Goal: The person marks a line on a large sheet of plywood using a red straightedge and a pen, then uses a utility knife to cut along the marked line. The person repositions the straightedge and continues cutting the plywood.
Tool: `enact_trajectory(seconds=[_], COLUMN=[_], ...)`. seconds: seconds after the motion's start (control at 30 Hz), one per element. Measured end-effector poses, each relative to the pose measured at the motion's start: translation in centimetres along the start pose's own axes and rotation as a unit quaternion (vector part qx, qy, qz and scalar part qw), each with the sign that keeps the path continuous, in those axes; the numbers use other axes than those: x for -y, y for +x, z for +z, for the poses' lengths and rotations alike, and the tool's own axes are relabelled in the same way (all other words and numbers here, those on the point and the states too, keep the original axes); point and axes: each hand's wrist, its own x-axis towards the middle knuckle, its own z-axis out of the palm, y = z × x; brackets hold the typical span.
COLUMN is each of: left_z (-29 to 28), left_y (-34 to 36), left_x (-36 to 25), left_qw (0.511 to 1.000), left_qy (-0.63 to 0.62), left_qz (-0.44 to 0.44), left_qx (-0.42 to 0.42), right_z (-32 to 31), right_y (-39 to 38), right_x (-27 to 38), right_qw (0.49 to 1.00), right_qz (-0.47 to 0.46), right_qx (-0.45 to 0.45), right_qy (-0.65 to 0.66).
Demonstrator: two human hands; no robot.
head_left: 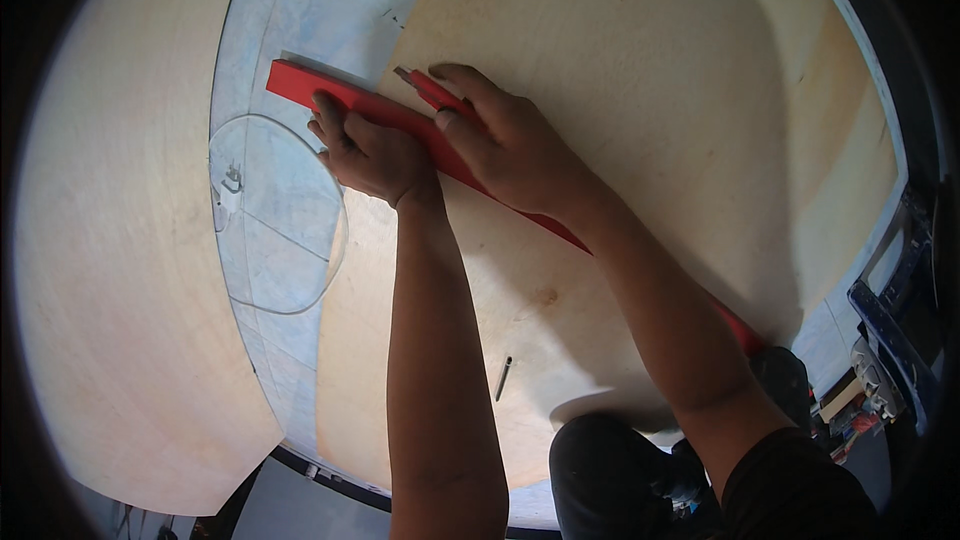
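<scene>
A long red straightedge bar lies slantwise across a pale plywood sheet, its far left end jutting past the sheet's edge over the tiled floor. Near that end, my left hand grips the bar, fingers bent at its near edge. My right hand rests over the bar's far edge, closed around a red utility knife. The knife's grey tip points left, close to the sheet's edge and the bar. My right forearm hides part of the bar, whose lower right stretch shows again by my knee.
A dark pen lies on the plywood below the bar. Another large plywood sheet stands at the left. Between the sheets, a thin white cable loops over blue-white floor tiles. Assorted tools sit at the lower right.
</scene>
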Motion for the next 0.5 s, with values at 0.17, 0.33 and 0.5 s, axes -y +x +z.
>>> enact_trajectory(seconds=[0.17,0.33,0.5], left_z=[-0.5,-1.0,-0.9], left_y=[0.0,-0.2,-0.2], left_x=[-0.8,0.0,0.3], left_qw=[0.998,0.999,0.998], left_qy=[-0.016,-0.019,-0.038], left_qz=[-0.054,-0.027,-0.045], left_qx=[0.019,0.019,0.036], right_z=[1.4,0.4,0.3], right_y=[-1.0,1.6,7.6], right_x=[1.5,1.0,2.3], right_qw=[0.974,0.975,0.886], right_qz=[-0.047,0.047,0.101], right_qx=[-0.073,-0.112,-0.127], right_qy=[-0.210,0.186,0.434])
